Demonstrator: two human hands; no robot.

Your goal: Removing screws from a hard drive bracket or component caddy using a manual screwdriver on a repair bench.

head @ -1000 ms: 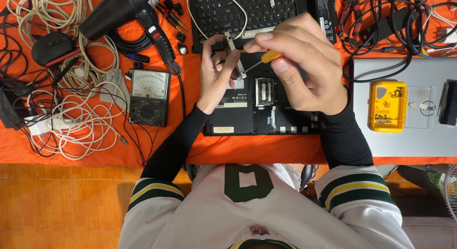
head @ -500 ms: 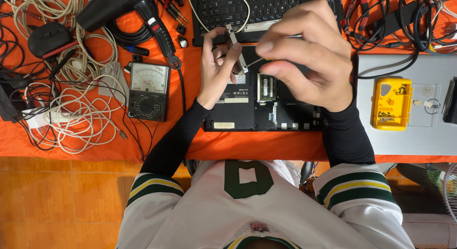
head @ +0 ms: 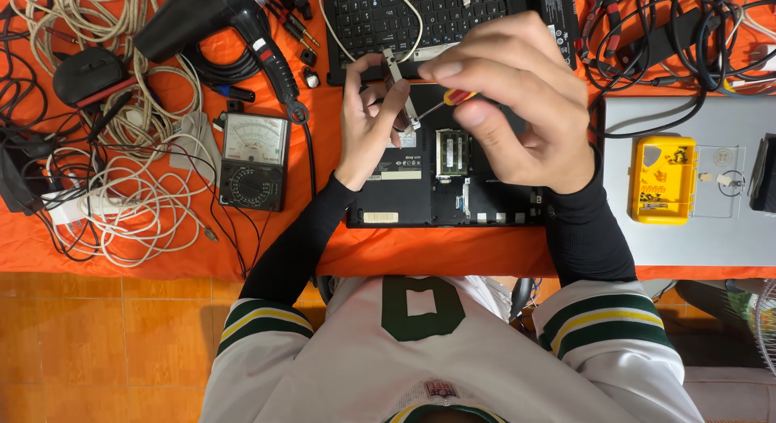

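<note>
The person wears a white jersey point(head: 453, 358) with a dark green mark on the chest. Short sleeves carry green and yellow stripes. Black undersleeves point(head: 586, 229) cover both arms to the wrists.

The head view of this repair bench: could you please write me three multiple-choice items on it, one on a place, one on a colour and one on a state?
1. Where does the analog multimeter lie?
A. left of the opened laptop base
B. on the silver laptop
C. on the floor

2. What colour is the small box on the silver laptop?
A. blue
B. yellow
C. green

3. What does the right hand hold?
A. nothing
B. a hair dryer
C. a small screwdriver

Answers: 1 A, it rests on the orange cloth beside the base. 2 B, its casing is yellow. 3 C, its tip meets the metal bracket in the left hand.
</note>
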